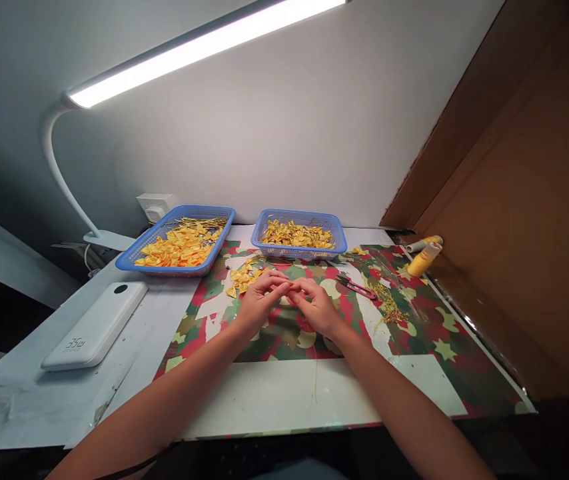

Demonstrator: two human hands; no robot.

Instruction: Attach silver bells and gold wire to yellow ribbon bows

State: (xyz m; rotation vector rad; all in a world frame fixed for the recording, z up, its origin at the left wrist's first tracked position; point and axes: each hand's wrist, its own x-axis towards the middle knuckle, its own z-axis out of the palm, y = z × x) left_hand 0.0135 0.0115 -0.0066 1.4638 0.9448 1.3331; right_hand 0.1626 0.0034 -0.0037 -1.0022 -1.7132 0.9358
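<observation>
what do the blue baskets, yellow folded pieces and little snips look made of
Blue baskets: probably moulded plastic, slightly glossy, with perforated walls. Yellow folded pieces: likely satin-like ribbon, given their soft sheen and creases. Snips: dark blades look metal; the reddish handle could be plastic or painted metal.

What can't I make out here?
Head view:
Anything between left hand and right hand: covered by those hands.
Floor of right blue perforated plastic basket: under yellow ribbon pieces.
Part of long white bar lamp: cut by top edge.
Lower print on white rectangular device: too small.
</observation>
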